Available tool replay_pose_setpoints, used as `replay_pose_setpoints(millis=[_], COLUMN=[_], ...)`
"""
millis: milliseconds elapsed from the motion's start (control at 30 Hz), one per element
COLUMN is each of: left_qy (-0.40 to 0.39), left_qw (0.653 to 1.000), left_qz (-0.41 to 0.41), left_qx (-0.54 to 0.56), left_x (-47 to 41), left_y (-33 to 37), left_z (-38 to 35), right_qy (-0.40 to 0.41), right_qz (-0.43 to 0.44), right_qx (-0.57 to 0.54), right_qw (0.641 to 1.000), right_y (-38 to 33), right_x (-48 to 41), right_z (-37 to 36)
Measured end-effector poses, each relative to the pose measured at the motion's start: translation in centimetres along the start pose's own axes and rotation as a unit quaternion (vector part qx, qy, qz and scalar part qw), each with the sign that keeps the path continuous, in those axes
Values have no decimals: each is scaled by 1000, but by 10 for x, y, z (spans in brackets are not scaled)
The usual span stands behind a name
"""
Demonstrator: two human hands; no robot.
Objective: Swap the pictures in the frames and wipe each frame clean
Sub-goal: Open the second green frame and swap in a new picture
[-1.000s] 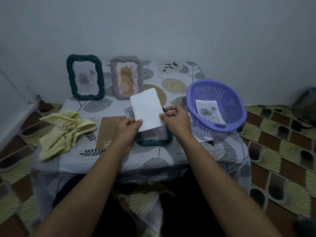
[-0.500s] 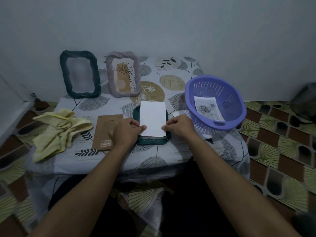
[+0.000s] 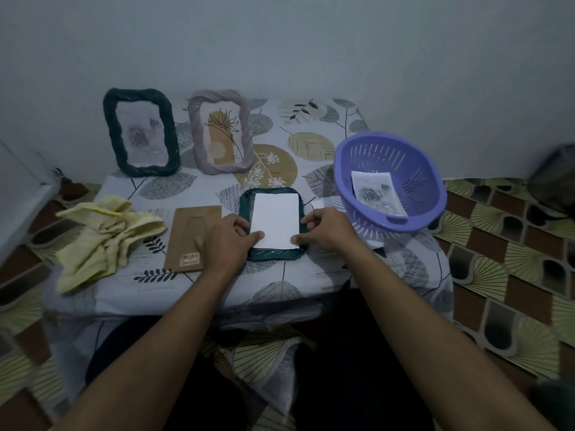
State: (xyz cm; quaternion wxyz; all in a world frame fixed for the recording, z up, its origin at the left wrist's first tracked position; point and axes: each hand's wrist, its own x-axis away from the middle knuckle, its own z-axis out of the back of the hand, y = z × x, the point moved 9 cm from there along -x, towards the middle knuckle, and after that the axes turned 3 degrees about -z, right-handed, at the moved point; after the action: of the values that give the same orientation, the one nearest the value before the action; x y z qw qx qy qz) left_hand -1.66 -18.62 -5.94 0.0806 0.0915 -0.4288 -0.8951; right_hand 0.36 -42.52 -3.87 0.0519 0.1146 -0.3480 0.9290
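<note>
While the sheet is being seated: square its edges to the recess before letting go; a skewed corner would likely catch under the backing.
Left hand (image 3: 228, 241): fingers curled at the frame's left rim, thumb pressing the sheet's near-left corner.
Right hand (image 3: 323, 230): fingertips pinching the near-right corner.
White sheet (image 3: 275, 220): flat, stiff-looking paper, blank side up, inside the face-down frame.
Face-down frame (image 3: 273, 255): dark green rounded rectangle with a ropy rim, mid-tabletop (image 3: 280, 275).
Backing board (image 3: 194, 234): flat brown card, partly under the left hand; probably goes on next.
Cloth (image 3: 105, 234): yellow, crumpled, soft.
Basket (image 3: 339, 169): purple slotted plastic, holding a rose print (image 3: 373, 194).
</note>
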Motion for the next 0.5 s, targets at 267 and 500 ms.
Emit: replay_pose_setpoints(millis=[267,500], left_qy=[11,-4], left_qw=[993,996], left_qz=[-42,-28], left_qx=[-107,-83], left_x=[2,-2], left_y=[9,-2], left_z=[3,-2], right_qy=[-3,-11], right_qz=[34,38], right_qx=[33,40], right_qw=[999,998], right_y=[-5,-6], right_x=[3,5], right_z=[-4,-7])
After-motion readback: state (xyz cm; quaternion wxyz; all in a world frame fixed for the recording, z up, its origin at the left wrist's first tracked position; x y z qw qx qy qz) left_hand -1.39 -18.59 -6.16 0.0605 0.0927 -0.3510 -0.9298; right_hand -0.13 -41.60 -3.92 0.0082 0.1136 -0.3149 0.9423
